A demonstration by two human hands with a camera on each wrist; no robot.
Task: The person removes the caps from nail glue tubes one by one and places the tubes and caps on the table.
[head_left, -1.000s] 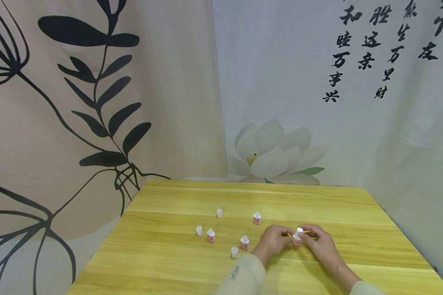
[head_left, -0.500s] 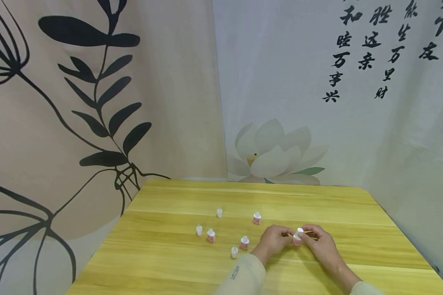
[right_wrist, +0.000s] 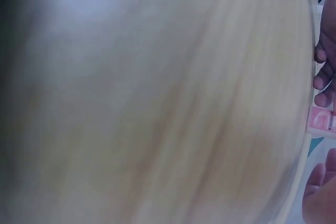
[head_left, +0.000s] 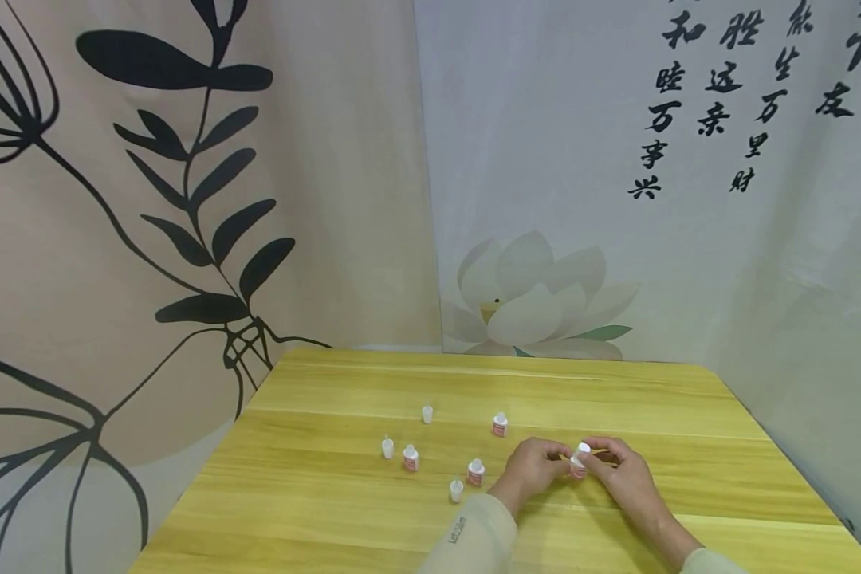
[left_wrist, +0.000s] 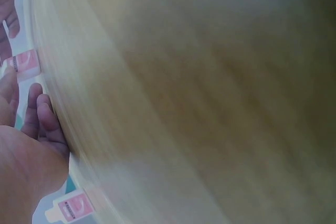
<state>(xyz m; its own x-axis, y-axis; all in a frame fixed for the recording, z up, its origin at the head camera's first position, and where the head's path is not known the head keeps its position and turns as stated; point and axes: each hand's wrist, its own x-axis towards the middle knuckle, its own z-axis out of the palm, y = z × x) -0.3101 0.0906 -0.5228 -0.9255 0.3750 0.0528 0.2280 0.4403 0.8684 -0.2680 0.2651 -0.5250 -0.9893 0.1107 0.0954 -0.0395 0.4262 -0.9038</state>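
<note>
Right of the table's middle, my left hand [head_left: 534, 469] pinches a small white bottle with a pink label [head_left: 578, 469] between thumb and fingers. From the other side, the thumb and index finger of my right hand [head_left: 627, 478] pinch the white cap [head_left: 583, 449] at the bottle's top, which leans slightly right. The left wrist view catches the bottle's pink label [left_wrist: 26, 64] above my left hand [left_wrist: 31, 153]. In the right wrist view the label [right_wrist: 321, 120] shows at the edge, above my right hand [right_wrist: 320, 200]; the cap is out of that frame.
Left of my hands, three similar bottles stand on the wooden table [head_left: 316, 510]: a far one [head_left: 500, 426], a near one [head_left: 476, 473] and a left one [head_left: 411, 459]. Small whitish cap-like pieces stand near them: one [head_left: 426, 414], another [head_left: 387, 449], a third [head_left: 456, 491].
</note>
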